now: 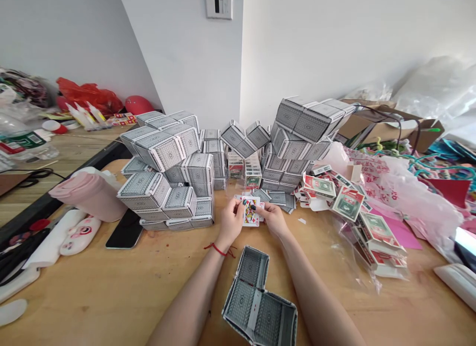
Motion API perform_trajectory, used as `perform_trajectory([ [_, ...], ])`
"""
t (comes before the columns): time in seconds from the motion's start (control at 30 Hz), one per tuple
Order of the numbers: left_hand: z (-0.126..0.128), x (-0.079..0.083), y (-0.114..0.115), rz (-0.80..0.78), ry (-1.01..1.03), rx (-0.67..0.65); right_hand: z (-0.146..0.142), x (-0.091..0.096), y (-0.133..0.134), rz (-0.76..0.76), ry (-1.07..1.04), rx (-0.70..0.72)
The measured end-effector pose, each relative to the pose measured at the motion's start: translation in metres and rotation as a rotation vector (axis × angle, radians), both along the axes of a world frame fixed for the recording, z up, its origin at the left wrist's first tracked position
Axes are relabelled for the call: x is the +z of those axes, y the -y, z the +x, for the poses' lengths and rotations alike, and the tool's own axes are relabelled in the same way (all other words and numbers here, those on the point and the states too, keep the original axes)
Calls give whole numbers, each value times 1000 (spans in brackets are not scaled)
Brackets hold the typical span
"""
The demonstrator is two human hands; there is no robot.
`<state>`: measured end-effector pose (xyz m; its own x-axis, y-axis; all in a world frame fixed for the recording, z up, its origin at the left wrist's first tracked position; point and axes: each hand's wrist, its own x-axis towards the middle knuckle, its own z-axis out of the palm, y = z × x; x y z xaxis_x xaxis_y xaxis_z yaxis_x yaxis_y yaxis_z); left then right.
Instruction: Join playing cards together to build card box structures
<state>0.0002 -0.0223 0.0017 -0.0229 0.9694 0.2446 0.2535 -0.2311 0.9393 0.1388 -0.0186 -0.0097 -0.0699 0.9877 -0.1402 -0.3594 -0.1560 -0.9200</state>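
Playing cards (251, 218) are held face up between my two hands, the front one a red-diamond court card. My left hand (231, 218) pinches their left side, its thumb on the face. My right hand (274, 219) grips the right side, thumb also on the face. Beyond them lie loose grey-backed cards (284, 199). Nearer to me, between my forearms, is an L-shaped joined group of open boxes (243, 304) folded from grey-backed cards. How many cards I hold is hidden.
Stacks of card-built boxes stand left (178, 197) and right (293, 147). Opened card packets (347, 203) and a plastic bag (394, 187) lie to the right. At left are a phone (124, 230) and a pink cup (89, 193). Two card packets (253, 175) stand behind my hands.
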Motion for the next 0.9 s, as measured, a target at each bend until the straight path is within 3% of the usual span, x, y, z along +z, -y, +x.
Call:
perform_trajectory([
  [0.27, -10, -4, -13, -224, 223, -203, 0, -2, -2, 12, 6, -69],
  [0.67, -13, -5, -16, -310, 332, -220, 1, -6, -3, 7, 55, -85],
  [0.9, -10, -11, -18, -282, 353, -98, 1, 9, 0, 0, -68, 19],
])
